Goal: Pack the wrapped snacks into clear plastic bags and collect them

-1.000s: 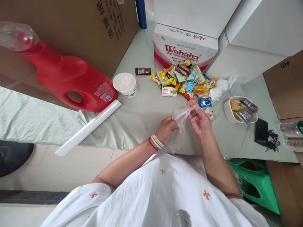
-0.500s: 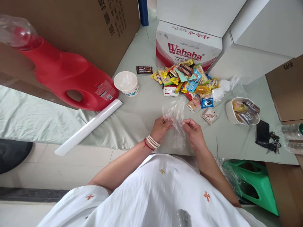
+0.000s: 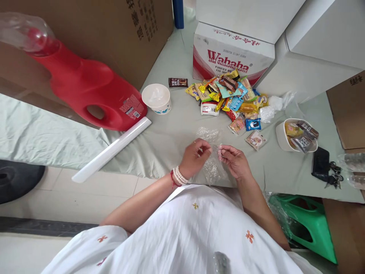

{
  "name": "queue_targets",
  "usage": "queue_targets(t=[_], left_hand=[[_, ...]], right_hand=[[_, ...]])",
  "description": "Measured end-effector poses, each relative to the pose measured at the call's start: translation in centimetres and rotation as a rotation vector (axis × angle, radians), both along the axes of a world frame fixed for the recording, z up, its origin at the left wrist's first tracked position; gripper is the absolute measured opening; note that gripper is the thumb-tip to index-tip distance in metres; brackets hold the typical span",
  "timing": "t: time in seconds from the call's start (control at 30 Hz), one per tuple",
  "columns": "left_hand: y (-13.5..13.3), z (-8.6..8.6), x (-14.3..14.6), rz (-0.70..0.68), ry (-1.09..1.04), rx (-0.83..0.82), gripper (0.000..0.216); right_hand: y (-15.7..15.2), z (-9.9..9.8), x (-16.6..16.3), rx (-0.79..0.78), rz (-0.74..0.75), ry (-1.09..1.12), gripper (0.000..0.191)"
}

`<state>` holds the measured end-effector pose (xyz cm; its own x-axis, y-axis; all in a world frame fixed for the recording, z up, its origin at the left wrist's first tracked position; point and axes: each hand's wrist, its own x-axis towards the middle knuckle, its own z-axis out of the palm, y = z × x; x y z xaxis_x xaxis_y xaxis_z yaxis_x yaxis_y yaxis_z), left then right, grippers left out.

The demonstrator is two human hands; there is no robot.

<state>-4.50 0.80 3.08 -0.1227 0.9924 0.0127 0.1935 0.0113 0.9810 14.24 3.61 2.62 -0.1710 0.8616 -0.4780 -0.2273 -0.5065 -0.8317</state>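
Observation:
A thin, crumpled clear plastic bag [image 3: 213, 171] lies at the near edge of the cloth-covered table, partly between my hands. My left hand [image 3: 195, 156], wearing a beaded bracelet and a red string, pinches at the bag's left side with curled fingers. My right hand [image 3: 234, 161] has a bunched bit of the same plastic between thumb and fingers. Just beyond the hands is a heap of wrapped snacks [image 3: 232, 95]. A snack packet with a pale wrapper [image 3: 256, 140] and a blue packet [image 3: 253, 124] lie closest to my right hand.
At left stand a white paper tub [image 3: 156, 99], a red jug [image 3: 97, 93] and a white roll [image 3: 111, 150]. A second tub [image 3: 282, 139] holds snacks at right, beside keys [image 3: 335, 177] and a black pouch [image 3: 319, 163]. Behind the heap stands a Wahaha carton [image 3: 234, 49].
The bag has sunk lower and is more bunched between my hands. My left hand has turned, with its back now more upward. The whole view has shifted slightly.

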Motion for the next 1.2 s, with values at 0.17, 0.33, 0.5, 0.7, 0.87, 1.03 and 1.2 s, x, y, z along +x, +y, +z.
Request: queue_targets(t=[0.17,0.33,0.5,0.7,0.87,1.03,1.2], left_hand=[[0.1,-1.0,2.9,-0.043,0.050,-0.088,0.030],[0.7,-2.4,2.9,-0.065,-0.172,-0.155,0.030],[0.5,-3.1,1.8,-0.003,-0.328,-0.221,0.033],[0.1,-3.1,-0.2,0.041,-0.610,-0.324,0.043],[-1.2,-3.1,-2.3,0.079,-0.745,-0.357,0.047],[-1.6,-2.6,-1.5,0.015,-0.733,-0.346,0.046],[-1.3,-2.2,-1.4,-0.021,-0.846,-0.334,0.045]], right_hand=[[-0.3,0.7,-0.5,0.055,-0.013,-0.046,0.043],[-0.6,0.8,-0.4,0.123,-0.052,-0.119,0.044],[-0.4,0.6,0.3,0.144,-0.087,-0.177,0.036],[-0.4,-0.8,2.4,0.185,-0.169,-0.212,0.031],[-0.8,-1.9,5.2,0.218,-0.135,-0.327,0.035],[-0.3,-1.2,5.2,0.466,0.239,-0.547,0.063],[1.5,-1.4,3.2,0.448,0.167,-0.523,0.032]])
